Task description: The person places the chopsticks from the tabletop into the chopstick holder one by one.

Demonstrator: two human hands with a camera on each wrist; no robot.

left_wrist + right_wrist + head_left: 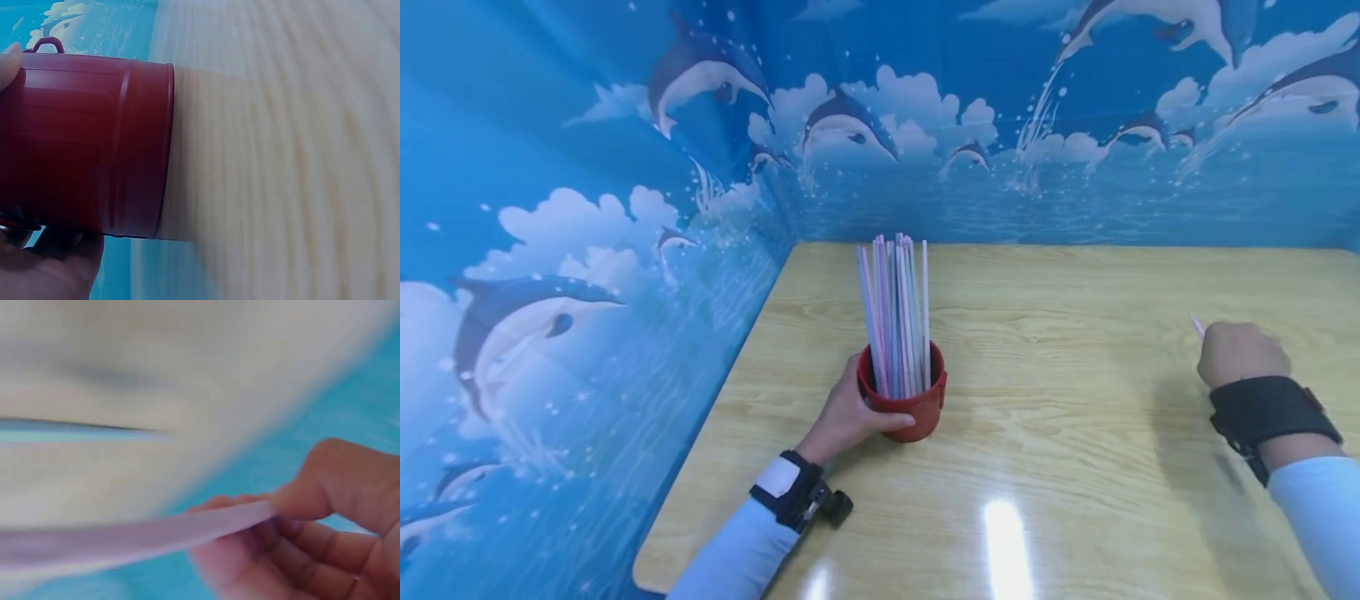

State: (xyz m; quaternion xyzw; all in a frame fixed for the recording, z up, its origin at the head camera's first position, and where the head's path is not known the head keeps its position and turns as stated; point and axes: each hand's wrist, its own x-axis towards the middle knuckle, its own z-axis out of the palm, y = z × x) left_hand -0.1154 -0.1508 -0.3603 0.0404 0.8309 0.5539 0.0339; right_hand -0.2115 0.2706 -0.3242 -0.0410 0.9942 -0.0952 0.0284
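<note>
A small red bucket [917,417] with loop handles stands on the table, holding a bundle of long, thin pastel straws [898,317]. My left hand [853,417] grips the bucket from its left side, thumb across the front. In the left wrist view, the bucket's wall [87,144] lies between the thumb and the fingers. Over the right part of the table, my right hand [1243,354] pinches a pale purple straw [137,540] between thumb and fingers. Only the tip of that straw [1197,325] shows in the head view.
The wood-grain table [1060,350] meets a blue dolphin-print curtain [880,192] at the back and left. A blurred light blue, thin strip [75,432] appears in the right wrist view; what it is cannot be told.
</note>
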